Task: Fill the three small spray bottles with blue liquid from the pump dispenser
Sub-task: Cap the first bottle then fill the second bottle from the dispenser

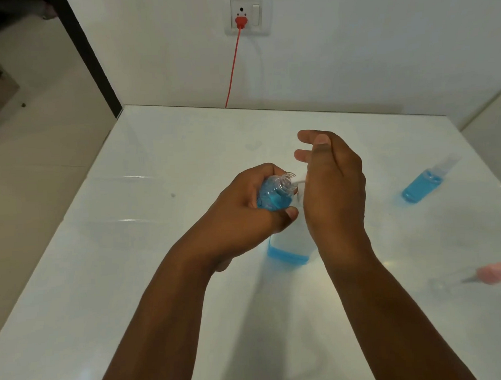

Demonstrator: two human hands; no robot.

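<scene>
Hands meet at centre frame over the white table [167, 279]. Left hand [244, 207] curls round a small spray bottle [272, 194], open neck tilted against the pump dispenser's white spout [383, 179]. Right hand [334, 186] lies on the pump dispenser [288, 252], fingers fairly straight. Filled bottle [421, 186] stands at right; red cable [233, 64] hangs upper centre.

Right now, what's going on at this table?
A person is filling a small spray bottle: the left hand grips it with its open neck at the white spout, while the right hand rests on top of the pump dispenser, which is low on blue liquid. Another filled bottle lies to the right.
</scene>
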